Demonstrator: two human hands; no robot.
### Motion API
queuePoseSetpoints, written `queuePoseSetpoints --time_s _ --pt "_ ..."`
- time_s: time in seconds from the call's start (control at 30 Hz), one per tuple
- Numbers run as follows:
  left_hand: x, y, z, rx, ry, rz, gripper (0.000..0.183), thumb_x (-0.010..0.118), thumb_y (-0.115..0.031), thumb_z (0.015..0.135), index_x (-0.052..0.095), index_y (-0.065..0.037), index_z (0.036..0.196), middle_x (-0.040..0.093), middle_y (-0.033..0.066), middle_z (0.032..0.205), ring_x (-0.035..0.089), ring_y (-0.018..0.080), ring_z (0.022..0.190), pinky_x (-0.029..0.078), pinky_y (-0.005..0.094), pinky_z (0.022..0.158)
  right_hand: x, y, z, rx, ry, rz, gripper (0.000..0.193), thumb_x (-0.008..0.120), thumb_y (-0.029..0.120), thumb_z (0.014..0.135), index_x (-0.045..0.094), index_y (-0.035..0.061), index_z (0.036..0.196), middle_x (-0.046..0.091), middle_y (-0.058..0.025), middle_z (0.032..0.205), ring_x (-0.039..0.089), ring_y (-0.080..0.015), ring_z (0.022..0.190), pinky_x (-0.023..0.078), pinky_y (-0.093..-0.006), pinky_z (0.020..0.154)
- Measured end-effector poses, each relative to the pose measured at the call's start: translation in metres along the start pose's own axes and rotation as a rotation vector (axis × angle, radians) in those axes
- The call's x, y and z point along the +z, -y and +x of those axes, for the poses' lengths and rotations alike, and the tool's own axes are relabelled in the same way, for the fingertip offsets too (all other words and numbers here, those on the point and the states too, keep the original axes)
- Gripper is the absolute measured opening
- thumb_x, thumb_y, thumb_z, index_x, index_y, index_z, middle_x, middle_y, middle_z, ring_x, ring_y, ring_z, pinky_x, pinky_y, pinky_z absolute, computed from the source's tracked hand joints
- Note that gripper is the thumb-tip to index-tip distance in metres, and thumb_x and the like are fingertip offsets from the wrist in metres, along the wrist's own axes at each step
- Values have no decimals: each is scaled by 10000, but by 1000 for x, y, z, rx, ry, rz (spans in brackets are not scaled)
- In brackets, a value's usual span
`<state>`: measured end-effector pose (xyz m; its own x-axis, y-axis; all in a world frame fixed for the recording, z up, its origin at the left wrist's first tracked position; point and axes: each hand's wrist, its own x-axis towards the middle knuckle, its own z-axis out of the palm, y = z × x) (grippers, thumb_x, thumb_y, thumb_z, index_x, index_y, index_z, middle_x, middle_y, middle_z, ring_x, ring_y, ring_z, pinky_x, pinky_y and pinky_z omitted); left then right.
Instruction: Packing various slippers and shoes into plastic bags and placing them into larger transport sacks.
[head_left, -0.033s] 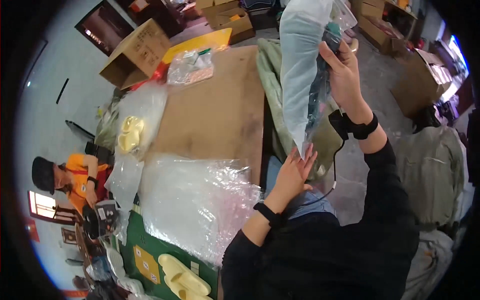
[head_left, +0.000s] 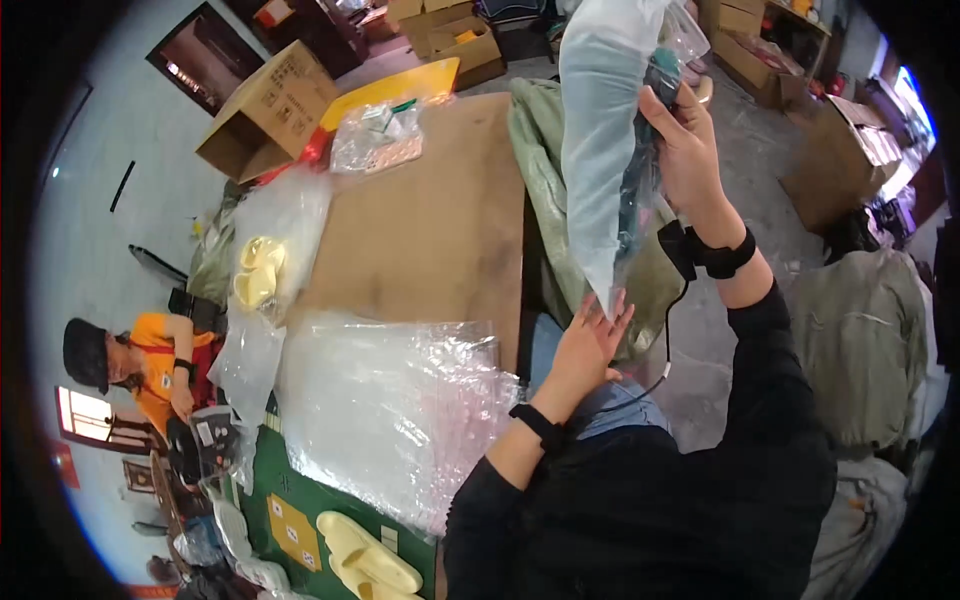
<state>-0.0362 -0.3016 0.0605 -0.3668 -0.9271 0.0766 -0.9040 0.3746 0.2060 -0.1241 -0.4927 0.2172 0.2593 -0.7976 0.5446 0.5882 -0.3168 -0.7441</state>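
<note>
My right hand (head_left: 685,145) is raised and closed on the upper right side of a clear plastic bag (head_left: 600,170). One face of the bag looks pale blue-white, and something dark teal (head_left: 633,195) shows along its other side; its exact kind is hidden by the film and my fingers. The bag hangs down to a narrow corner. At that corner my left hand (head_left: 590,345) touches the plastic with its fingertips, fingers stretched and thumb apart. Left of my left arm, a stack of clear plastic bags (head_left: 380,400) lies on the table.
Pale yellow slippers (head_left: 365,555) lie on a green mat (head_left: 270,455). Bagged yellow slippers (head_left: 258,272) rest beside a brown board (head_left: 420,220). An open carton (head_left: 270,110) stands at the far left. Across the table, a person in orange (head_left: 160,365) handles a dark bagged item.
The bag's lower corner has shifted slightly at my left fingertips. My right hand keeps its hold, and the view has moved a little.
</note>
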Motion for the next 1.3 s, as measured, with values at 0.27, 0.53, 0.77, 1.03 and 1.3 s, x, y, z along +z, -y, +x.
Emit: queuePoseSetpoints --time_s 0.27,0.53,0.77,1.03,1.3 --pt "78 19 6 -221 31 380 394 538 -144 813 611 -66 1193 665 97 892 588 253 1026 180 414 1146 -40 -23 -17 412 15 125 259 572 191 947 569 26 1147 627 9 1043 581 -69 909 462 -234 804" --pt "-12 24 -50 -235 -133 259 134 535 -127 792 651 -99 853 605 73 812 568 251 904 404 380 899 -42 -92 -34 492 50 14 186 608 188 928 594 53 1054 550 86 833 492 -15 713 403 -188 637" --pt "-48 22 -49 -120 -234 260 90 564 -69 727 603 -105 800 547 46 740 554 243 841 402 387 918 -88 -173 -44 623 551 -693 295 693 269 835 644 35 1007 656 -95 860 610 -208 784 468 -326 695" --pt "-43 20 -55 -179 -229 273 60 554 -94 750 596 -113 789 553 31 740 559 224 845 388 412 938 -80 -215 -78 164 508 -1389 263 648 134 798 575 39 1032 629 -193 1009 611 -381 913 493 -456 745" --pt "-31 27 -52 -233 -206 269 83 546 -150 781 627 -134 791 593 15 767 569 197 907 355 401 995 -98 -227 -63 313 979 -1627 378 660 387 779 684 20 868 678 -186 863 662 -352 809 525 -434 702"
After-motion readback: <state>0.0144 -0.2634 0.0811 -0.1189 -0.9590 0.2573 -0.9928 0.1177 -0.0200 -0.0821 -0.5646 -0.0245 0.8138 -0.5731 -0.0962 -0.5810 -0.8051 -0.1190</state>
